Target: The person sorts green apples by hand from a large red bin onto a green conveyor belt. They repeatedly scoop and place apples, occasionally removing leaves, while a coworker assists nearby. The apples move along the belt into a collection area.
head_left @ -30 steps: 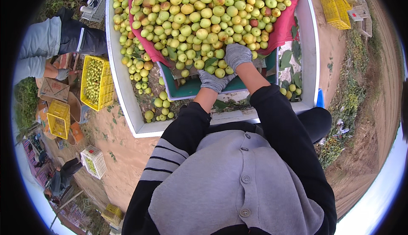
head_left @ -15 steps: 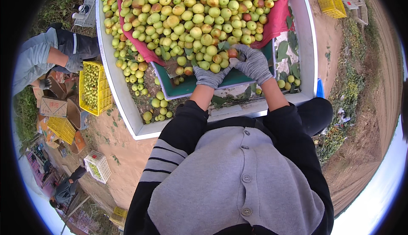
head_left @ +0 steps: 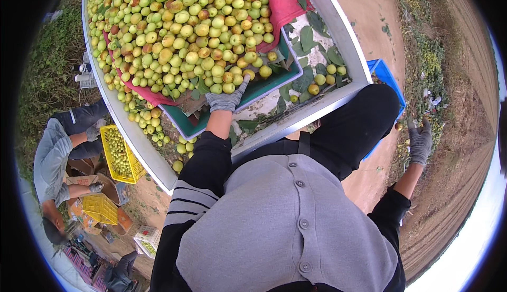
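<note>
Green and brown-blotched jujubes (head_left: 179, 33) lie heaped in a white-walled truck bed (head_left: 338, 15), spilling down into a green tray (head_left: 264, 88) at its near edge. Against the lowest fruits rests my left hand (head_left: 227, 101), in a grey knit glove, its thumb apart and some fingers hidden by the fruit. Far out to the right, my gloved right hand (head_left: 420, 143) has its fingers spread. A single brownish jujube (head_left: 398, 126) shows just left of it, apart from the fingers, beside a blue crate (head_left: 388, 78) that my raised leg partly covers.
Red cloth (head_left: 285, 1) lines the heap's edge. Leaves and a few loose jujubes (head_left: 319, 79) lie in the bed's right corner. At left, a person in grey (head_left: 53, 154) bends by a yellow crate of jujubes (head_left: 137, 168) and cardboard boxes. A white crate (head_left: 148, 234) stands behind.
My right hand has left the heap, where it held a reddish jujube, and swung far right, open. My left hand stays at the tray. The view has turned right, revealing the blue crate.
</note>
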Action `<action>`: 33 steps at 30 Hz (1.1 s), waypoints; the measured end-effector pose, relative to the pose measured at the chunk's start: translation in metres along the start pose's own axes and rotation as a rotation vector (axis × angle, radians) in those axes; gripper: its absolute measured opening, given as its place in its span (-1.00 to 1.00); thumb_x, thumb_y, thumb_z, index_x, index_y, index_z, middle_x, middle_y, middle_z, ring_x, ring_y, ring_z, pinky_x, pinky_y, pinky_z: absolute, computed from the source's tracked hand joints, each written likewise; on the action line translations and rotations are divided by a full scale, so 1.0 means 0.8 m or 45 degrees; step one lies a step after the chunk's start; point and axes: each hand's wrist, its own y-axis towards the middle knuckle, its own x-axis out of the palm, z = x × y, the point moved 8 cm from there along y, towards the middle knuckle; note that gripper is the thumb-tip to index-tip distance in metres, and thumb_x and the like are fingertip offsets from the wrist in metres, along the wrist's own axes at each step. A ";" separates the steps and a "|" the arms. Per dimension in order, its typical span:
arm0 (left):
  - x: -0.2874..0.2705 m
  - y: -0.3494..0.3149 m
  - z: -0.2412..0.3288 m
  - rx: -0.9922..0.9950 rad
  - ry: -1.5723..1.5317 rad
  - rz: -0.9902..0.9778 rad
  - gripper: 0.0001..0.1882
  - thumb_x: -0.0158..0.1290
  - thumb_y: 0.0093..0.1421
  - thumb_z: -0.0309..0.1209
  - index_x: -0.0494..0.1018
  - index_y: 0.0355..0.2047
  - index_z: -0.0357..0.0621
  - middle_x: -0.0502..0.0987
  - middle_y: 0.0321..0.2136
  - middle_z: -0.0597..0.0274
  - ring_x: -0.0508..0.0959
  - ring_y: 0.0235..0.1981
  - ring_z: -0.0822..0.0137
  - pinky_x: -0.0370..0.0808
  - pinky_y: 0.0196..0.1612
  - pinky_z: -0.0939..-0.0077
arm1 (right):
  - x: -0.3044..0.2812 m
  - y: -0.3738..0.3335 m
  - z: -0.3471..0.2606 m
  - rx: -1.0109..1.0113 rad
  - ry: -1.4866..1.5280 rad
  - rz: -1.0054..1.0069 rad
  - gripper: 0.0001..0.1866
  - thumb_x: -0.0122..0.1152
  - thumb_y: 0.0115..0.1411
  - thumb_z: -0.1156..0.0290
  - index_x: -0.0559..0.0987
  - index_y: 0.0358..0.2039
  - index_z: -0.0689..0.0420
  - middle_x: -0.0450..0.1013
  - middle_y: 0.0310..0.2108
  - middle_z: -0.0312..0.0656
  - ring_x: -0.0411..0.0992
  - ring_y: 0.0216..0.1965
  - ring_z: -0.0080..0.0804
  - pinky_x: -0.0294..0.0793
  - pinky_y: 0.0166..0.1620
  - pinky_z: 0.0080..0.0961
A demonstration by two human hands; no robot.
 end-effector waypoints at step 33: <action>-0.012 -0.004 0.005 -0.023 0.005 0.020 0.05 -0.03 0.06 0.42 0.04 0.39 0.05 0.03 0.40 0.14 0.01 0.41 0.08 -0.07 0.42 0.14 | 0.162 -0.204 -0.342 -0.274 2.415 -2.001 -0.56 0.05 0.34 0.04 0.47 -0.06 0.19 0.42 -0.38 -0.15 0.39 -0.50 -0.55 0.47 -0.48 -0.66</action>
